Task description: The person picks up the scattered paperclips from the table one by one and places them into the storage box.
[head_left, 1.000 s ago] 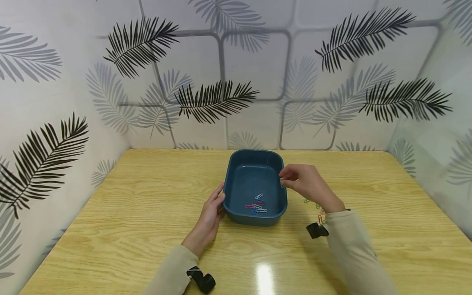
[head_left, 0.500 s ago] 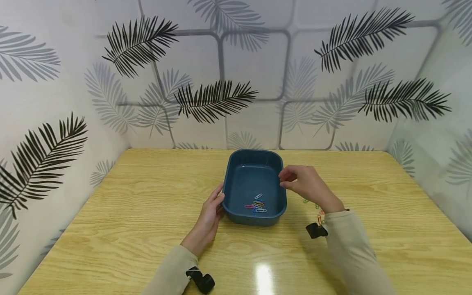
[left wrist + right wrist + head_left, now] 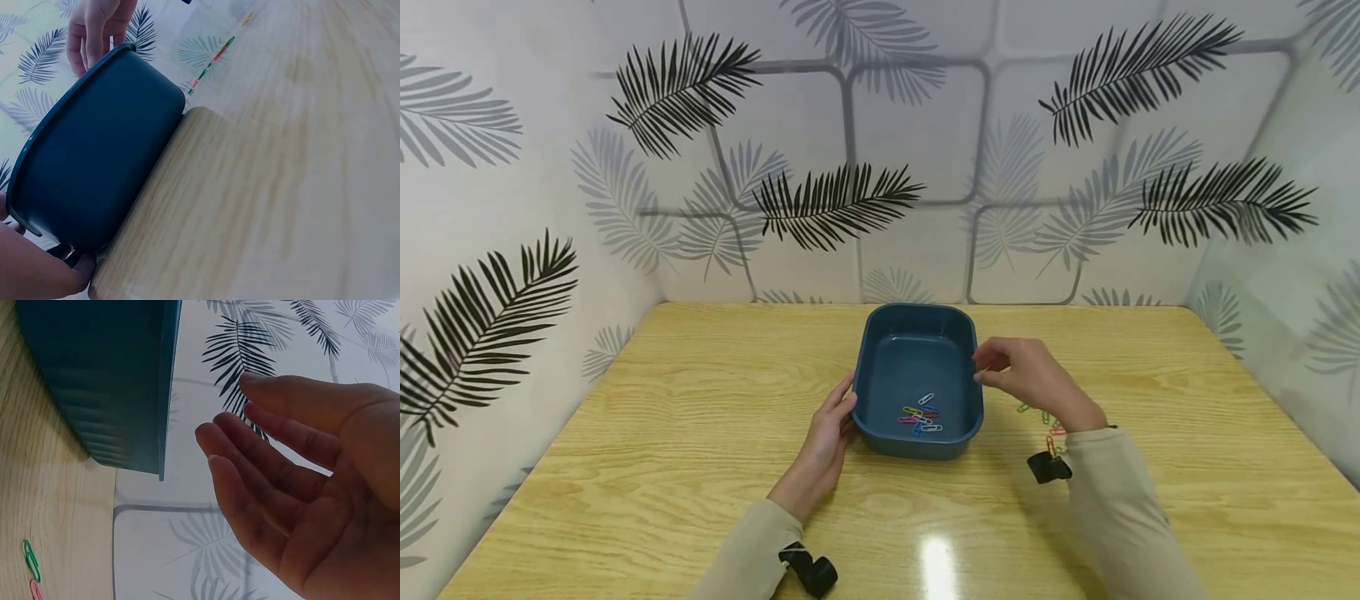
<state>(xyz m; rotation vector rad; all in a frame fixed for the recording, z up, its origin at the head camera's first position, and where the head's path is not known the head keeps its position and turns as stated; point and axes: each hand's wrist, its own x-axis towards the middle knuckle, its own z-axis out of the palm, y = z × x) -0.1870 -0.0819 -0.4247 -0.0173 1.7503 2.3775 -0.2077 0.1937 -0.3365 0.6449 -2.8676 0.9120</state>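
Observation:
A dark blue plastic bin [image 3: 917, 358] stands on the table, its side wall [image 3: 106, 137] large in the left wrist view. My left hand [image 3: 827, 437] grips its near left side, the thumb up by the rim. Inside the bin, toward the near end, lies a small pile of coloured paper clips, among them a yellow one [image 3: 913, 411] and a white one [image 3: 926, 399]. My right hand [image 3: 1030, 375] hovers at the bin's right rim. In the right wrist view, the fingers of this hand [image 3: 312, 475] are loosely bent, apart from the thumb, with nothing between them.
To the right of the bin, several loose paper clips lie on the wooden table [image 3: 715, 400], including a green one [image 3: 1023, 407] and a red one [image 3: 1050, 444] near my right sleeve. A wall [image 3: 917, 242] with a leaf pattern rises behind the table.
My right hand let go of the yellow paper clip it pinched, and the clip dropped onto the pile in the bin. The right hand then drew slightly right. The left hand kept its hold.

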